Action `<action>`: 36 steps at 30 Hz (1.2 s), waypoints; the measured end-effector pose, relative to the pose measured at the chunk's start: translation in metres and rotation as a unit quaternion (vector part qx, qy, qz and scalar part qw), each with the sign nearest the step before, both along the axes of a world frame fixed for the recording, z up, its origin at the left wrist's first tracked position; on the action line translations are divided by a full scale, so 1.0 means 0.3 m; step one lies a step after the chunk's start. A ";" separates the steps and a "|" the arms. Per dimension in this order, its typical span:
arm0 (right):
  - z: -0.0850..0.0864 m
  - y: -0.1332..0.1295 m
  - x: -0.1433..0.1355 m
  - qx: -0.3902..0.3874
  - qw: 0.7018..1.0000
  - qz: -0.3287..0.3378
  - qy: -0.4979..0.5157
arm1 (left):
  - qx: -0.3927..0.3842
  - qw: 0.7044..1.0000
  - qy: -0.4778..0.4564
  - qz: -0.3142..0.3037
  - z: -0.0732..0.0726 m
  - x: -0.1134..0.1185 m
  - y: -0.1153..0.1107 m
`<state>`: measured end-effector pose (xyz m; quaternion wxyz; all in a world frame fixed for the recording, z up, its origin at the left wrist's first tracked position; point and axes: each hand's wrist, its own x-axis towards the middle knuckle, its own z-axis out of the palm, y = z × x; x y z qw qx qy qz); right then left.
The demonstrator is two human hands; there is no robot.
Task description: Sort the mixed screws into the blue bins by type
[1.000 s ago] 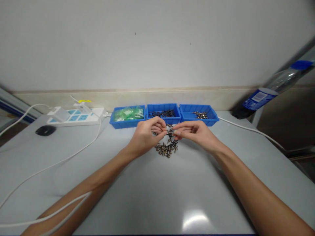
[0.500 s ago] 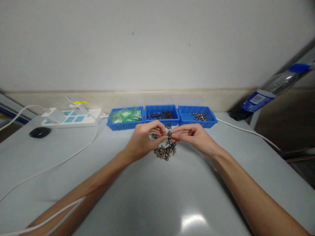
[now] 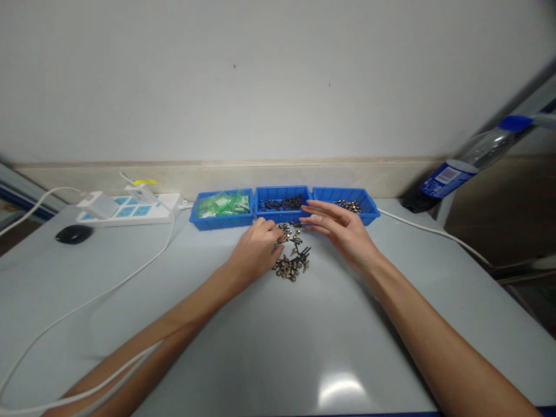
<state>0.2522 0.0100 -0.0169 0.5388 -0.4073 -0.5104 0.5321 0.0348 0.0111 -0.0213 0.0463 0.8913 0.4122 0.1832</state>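
My left hand (image 3: pixel 256 248) is at the left edge of a loose pile of screws (image 3: pixel 290 267), its fingers curled inward. Whatever they hold, if anything, is hidden. My right hand (image 3: pixel 343 230) is raised to the right of the pile with its fingers stretched out and apart, and nothing shows in it. Its fingertips reach in front of the middle blue bin (image 3: pixel 282 216) and the right blue bin (image 3: pixel 369 216). Brass-coloured and dark screws are mixed in the pile. Dark screws lie in the middle bin, shiny metal pieces in the right one.
A left blue bin (image 3: pixel 221 222) contains green plastic bags. Further left are a white power strip (image 3: pixel 130 211) and a black computer mouse (image 3: pixel 75 234). White cables run over the table, one across my left forearm. A bottle (image 3: pixel 449 176) leans at the right.
My hands, which met above the pile, have moved apart. The left one has drawn back to the left and curled; the right one has opened its pinch and spread its fingers.
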 end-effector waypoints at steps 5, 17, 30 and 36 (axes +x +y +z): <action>0.000 -0.010 0.004 -0.004 1.000 0.014 -0.013 | 0.026 0.999 0.040 0.015 -0.004 0.016 -0.012; 0.009 -0.020 0.025 0.005 0.984 0.099 -0.148 | -0.073 0.963 -0.252 -0.061 0.051 0.013 -0.013; 0.005 0.011 -0.012 -0.005 0.999 0.037 -0.019 | 0.009 0.990 -0.081 -0.111 0.010 0.008 0.006; 0.012 0.013 -0.018 0.001 0.999 0.035 0.028 | 0.048 0.993 0.047 -0.099 -0.025 0.021 0.005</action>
